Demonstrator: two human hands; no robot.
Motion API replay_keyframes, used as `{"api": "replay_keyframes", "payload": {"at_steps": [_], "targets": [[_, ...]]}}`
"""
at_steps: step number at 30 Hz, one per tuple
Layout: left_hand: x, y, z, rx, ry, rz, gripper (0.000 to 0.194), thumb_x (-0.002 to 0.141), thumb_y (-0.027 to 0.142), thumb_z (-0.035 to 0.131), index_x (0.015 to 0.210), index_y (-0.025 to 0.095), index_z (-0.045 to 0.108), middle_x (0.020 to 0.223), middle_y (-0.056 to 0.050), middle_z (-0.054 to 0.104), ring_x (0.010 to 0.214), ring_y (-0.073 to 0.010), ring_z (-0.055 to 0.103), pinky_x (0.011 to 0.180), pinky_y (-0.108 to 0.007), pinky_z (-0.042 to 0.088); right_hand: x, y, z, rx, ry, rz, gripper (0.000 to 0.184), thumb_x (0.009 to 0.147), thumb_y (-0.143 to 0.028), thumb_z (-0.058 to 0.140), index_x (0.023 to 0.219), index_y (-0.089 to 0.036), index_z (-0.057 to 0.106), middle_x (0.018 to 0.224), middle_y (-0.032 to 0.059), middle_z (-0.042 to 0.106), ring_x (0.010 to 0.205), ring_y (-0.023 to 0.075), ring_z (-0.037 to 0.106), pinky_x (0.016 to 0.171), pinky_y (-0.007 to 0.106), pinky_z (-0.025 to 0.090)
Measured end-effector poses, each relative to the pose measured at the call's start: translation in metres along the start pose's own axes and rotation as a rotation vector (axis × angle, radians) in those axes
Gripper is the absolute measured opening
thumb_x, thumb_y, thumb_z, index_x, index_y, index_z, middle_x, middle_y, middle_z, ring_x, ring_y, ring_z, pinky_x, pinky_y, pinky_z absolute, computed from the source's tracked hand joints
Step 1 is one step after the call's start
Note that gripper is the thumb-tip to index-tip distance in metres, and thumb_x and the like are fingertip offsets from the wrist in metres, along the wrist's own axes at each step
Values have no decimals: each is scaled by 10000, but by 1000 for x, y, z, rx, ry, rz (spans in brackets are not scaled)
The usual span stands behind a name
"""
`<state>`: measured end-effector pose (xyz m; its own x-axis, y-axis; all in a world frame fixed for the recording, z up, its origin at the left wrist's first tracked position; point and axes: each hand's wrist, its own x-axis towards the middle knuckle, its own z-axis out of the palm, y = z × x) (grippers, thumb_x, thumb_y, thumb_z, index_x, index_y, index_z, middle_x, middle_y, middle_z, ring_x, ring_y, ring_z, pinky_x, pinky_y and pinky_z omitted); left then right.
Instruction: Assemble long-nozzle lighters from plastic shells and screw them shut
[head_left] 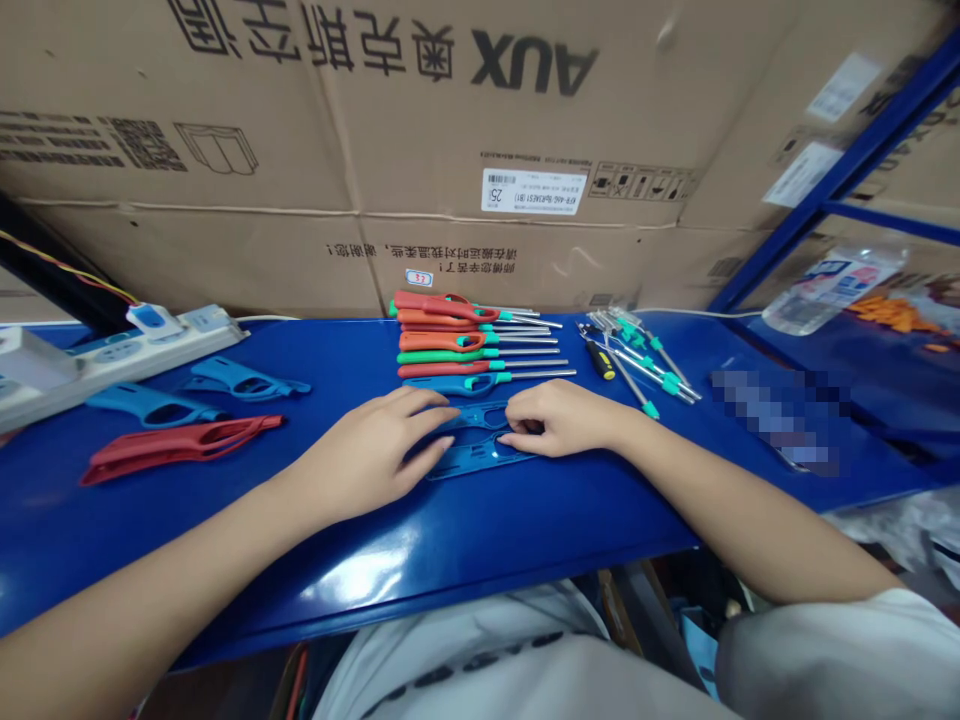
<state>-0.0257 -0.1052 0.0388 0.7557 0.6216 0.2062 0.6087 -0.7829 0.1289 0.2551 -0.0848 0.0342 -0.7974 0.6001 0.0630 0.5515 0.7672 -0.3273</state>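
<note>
On the table (360, 580), the left hand (379, 450) and right hand (562, 415), slightly apart, are working at a blue shell (474, 414) and a matching shell (469, 460), grip unclear; careful positioning is seemingly calling for light fingertips.

One head-worn camera looks forward and down at both nearby hands (382, 450).

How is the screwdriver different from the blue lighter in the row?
The screwdriver is black and yellow; the blue lighter is blue and teal. The screwdriver is shorter and slants; the blue lighter is longer and lies almost sideways. Both have thin metal ends.
</note>
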Motion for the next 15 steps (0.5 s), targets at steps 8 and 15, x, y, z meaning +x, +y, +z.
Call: {"api": "replay_keyframes", "payload": {"at_steps": [8, 15], "targets": [[-2, 7, 15, -125, -41, 66, 367, 1004, 408, 543, 1285, 205, 662, 1346, -100, 650, 1192, -263, 653, 1000, -415, 563, -3, 2, 1, -36, 78, -52, 154, 920, -292, 597, 808, -190, 569, 838, 16, 607, 688, 131, 505, 608, 247, 315], [-3, 7, 16, -132, -39, 59, 332, 1006, 377, 528, 1227, 199, 701, 1317, -100, 669, 1166, -254, 672, 1008, -409, 567, -1, 2, 3, -107, 83, -58, 177, 948, -365, 590, 975, -192, 607, 1028, 64, 624, 769, 155, 549, 632, 256, 347]]}}
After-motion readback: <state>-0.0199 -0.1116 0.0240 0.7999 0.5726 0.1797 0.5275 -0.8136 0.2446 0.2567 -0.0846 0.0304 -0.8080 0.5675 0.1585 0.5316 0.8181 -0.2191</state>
